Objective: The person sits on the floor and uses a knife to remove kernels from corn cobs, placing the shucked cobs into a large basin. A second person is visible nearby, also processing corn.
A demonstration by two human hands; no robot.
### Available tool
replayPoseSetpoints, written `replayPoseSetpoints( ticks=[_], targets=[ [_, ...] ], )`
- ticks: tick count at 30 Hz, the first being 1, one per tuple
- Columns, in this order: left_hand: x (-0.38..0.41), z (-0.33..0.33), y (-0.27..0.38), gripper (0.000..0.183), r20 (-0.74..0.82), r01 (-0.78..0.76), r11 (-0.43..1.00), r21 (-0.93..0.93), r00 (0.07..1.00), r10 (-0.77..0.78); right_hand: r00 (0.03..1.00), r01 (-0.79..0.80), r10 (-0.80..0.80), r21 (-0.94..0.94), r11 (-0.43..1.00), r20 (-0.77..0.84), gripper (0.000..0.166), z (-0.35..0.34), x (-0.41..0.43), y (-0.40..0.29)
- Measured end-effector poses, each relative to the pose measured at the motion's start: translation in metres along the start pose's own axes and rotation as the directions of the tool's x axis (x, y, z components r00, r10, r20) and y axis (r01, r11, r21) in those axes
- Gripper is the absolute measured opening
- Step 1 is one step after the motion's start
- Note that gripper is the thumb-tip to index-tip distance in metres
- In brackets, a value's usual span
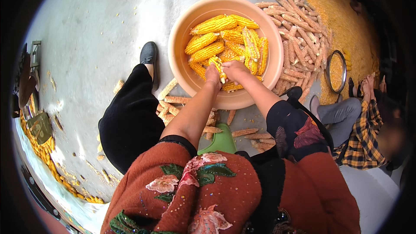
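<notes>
A large orange plastic basin (177, 44) stands on the floor before me, with many yellow ears of corn (214, 25) in it. Over its near half, my left hand (213, 74) grips a partly shelled corn ear (215, 61) from the left. My right hand (234, 70) is closed on the same ear from the right, the two hands almost touching. More ears, some with rows of kernels stripped off, lie around and beneath my hands. The hands hide much of the held ear.
Bare corncobs (302, 35) are heaped right of the basin, beside spread loose kernels (347, 16) and a metal bowl (328, 71) of kernels. A person in a plaid shirt (360, 139) sits at the right. More cobs lie around a green plastic stool (224, 139) below me. Corn ears (48, 159) line the left.
</notes>
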State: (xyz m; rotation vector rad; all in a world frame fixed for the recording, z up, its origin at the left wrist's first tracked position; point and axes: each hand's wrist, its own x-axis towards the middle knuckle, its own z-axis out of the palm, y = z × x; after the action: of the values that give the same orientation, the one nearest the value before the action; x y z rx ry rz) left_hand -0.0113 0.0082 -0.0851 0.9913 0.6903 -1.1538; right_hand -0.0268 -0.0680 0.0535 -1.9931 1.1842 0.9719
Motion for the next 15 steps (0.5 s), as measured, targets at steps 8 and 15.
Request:
replayPoseSetpoints(
  ticks=[8, 15],
  targets=[
    [-0.011, 0.003, 0.006, 0.035, 0.076, 0.04, 0.999, 0.014, 0.996, -0.041, 0.99, 0.066, 0.003, 0.492, 0.868, -0.138, 0.029, 0.032, 0.061, 0.018],
    [-0.012, -0.022, 0.019, 0.049, 0.201, 0.249, 0.966, -0.073, 0.952, -0.23, 0.991, -0.103, 0.034, 0.585, 0.804, 0.128, 0.032, 0.01, 0.046, 0.018]
  ],
)
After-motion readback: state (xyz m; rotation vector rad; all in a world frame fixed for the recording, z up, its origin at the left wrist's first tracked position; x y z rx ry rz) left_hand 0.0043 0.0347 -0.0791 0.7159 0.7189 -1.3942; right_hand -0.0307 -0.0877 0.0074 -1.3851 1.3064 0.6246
